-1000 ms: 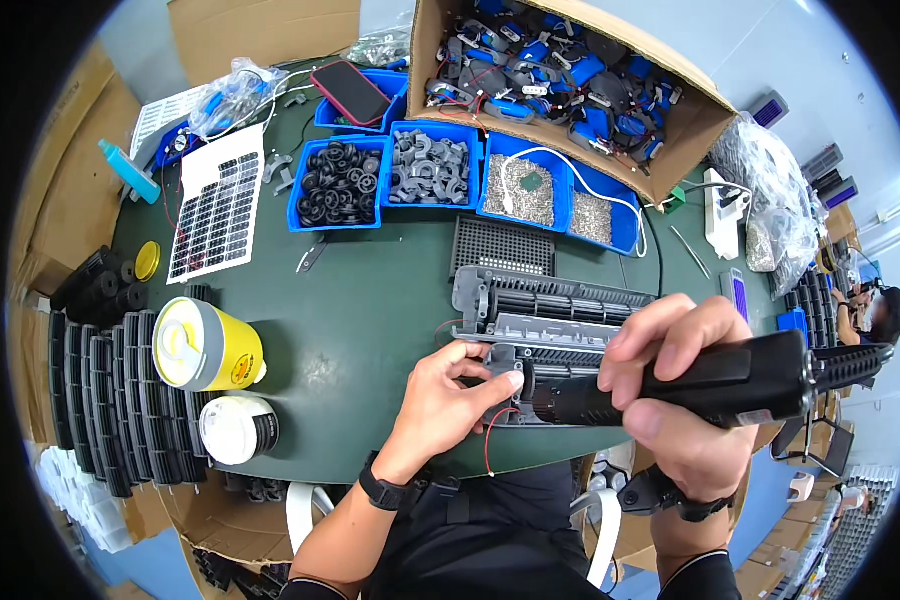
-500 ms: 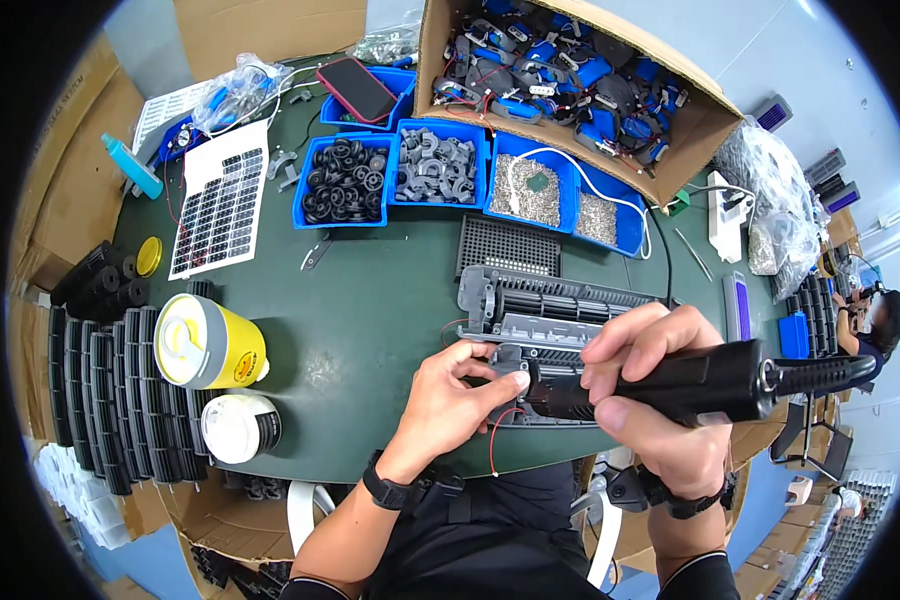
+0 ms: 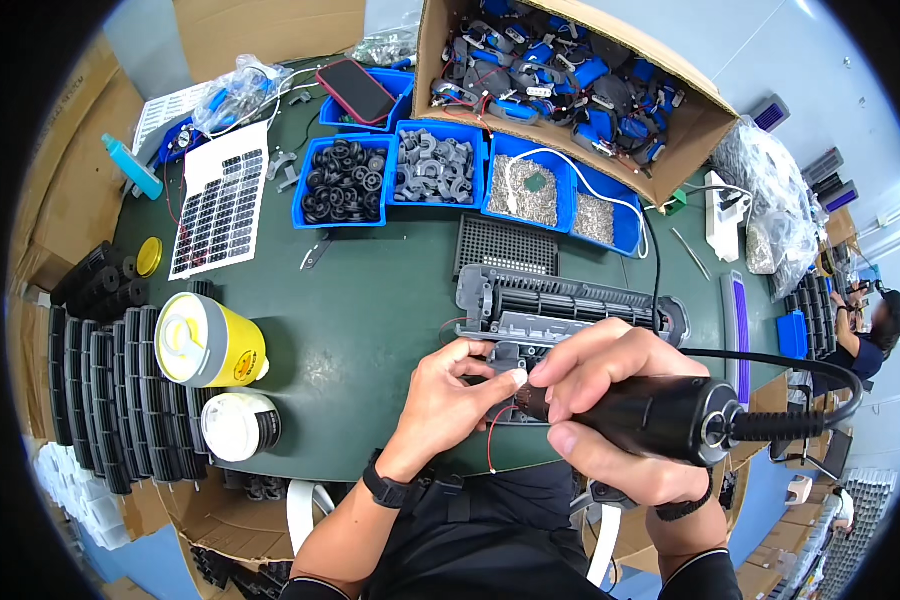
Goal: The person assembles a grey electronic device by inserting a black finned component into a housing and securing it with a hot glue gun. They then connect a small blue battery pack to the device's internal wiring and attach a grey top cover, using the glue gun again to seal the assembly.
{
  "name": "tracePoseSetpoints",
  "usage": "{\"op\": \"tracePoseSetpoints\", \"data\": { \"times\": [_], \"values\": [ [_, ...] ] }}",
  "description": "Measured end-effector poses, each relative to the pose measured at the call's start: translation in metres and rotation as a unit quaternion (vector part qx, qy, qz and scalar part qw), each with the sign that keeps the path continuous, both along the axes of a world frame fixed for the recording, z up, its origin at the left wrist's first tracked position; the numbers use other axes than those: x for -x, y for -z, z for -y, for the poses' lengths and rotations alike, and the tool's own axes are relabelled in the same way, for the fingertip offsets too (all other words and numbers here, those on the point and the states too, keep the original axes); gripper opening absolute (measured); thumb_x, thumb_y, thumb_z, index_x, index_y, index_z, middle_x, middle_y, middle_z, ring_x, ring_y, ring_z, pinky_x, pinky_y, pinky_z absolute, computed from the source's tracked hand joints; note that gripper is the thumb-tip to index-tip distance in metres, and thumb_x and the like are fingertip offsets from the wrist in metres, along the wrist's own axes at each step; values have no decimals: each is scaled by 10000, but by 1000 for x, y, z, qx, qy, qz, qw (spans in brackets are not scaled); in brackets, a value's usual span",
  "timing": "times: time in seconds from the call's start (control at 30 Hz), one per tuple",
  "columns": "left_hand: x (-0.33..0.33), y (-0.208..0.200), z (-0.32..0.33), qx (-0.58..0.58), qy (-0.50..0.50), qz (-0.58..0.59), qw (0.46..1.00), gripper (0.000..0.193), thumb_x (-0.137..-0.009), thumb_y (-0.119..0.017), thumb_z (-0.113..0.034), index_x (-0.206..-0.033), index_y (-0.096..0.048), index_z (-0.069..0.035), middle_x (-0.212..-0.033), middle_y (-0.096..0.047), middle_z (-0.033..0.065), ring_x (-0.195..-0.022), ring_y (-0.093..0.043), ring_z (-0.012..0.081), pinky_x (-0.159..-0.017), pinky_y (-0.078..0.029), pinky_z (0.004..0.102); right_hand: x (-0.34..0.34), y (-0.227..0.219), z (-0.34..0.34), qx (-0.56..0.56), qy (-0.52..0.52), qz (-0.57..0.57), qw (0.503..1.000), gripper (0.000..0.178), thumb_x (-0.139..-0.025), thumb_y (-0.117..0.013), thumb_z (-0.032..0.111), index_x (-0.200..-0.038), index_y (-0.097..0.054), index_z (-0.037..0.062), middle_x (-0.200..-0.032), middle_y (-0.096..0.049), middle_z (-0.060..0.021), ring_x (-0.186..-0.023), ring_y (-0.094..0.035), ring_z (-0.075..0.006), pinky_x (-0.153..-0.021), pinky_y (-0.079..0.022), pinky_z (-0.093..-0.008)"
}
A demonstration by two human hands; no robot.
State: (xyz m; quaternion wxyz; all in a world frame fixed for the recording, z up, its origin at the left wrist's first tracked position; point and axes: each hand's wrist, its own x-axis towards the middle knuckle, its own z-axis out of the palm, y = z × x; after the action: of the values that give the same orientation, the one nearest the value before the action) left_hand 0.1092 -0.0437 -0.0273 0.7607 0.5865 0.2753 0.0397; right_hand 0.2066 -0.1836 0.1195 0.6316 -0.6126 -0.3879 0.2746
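The right hand is wrapped around a black power screwdriver, its nose directed at the left thumb (tip contact cannot be told), while the left hand pinches the end of the near grey housing between thumb and fingers. The far grey housing, with a black roller, lies just beyond both grips; a red wire hangs on the near side of the left fingertips.

A broad black wristband behind the left hand — a slim, textured black band behind the right hand — and, farther back, pale-edged black fabric sleeves.
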Motion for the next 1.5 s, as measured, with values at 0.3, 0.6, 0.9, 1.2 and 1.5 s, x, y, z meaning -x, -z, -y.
{"op": "tracePoseSetpoints", "data": {
  "times": [0.3,0.6,0.9,1.2,1.5],
  "values": [
    [-3,1,7,-1,-13,10,1000,521,-887,-868,-170,-1292,-630,55,-1039,-748,146,-791,-711,126,-590,-556,260,-30,-23,24,-150,-91,37,984,346,-740,-861,-4,-992,-628,38,-979,-713,-234,-671,-665,-186,-693,-578,-334],
    [42,-3,10,-14,-69,41,997,468,-853,-878,-59,-1252,-642,9,-1072,-715,134,-748,-642,68,-634,-531,208,-180,-37,110,164,347,114,916,607,-1022,-641,576,-1242,-548,18,-999,-695,-147,-586,-593,-135,-538,-508,-298],
    [89,-17,-14,23,-157,9,987,163,-998,-694,-147,-1137,-659,-68,-948,-705,14,-744,-654,81,-591,-513,229,-249,135,135,404,264,394,782,580,-1000,-693,375,-1347,-485,-42,-1281,-603,-384,-1186,-594,-542,-1009,-484,-563],
    [101,-14,3,-54,-228,-3,972,198,-1072,-654,-184,-1209,-652,-41,-1020,-660,-25,-916,-560,44,-816,-449,228,-153,43,67,305,31,368,878,385,-966,-633,148,-1319,-666,-1,-1242,-705,-267,-1170,-668,-430,-1032,-525,-484],
    [75,-3,25,-145,-314,85,934,263,-1102,-612,-220,-1314,-618,-65,-920,-606,-40,-795,-500,26,-688,-400,204,-105,57,9,332,-154,406,838,506,-1007,-628,444,-1291,-696,30,-1065,-754,-262,-1020,-713,-444,-914,-557,-521]
  ]
}}
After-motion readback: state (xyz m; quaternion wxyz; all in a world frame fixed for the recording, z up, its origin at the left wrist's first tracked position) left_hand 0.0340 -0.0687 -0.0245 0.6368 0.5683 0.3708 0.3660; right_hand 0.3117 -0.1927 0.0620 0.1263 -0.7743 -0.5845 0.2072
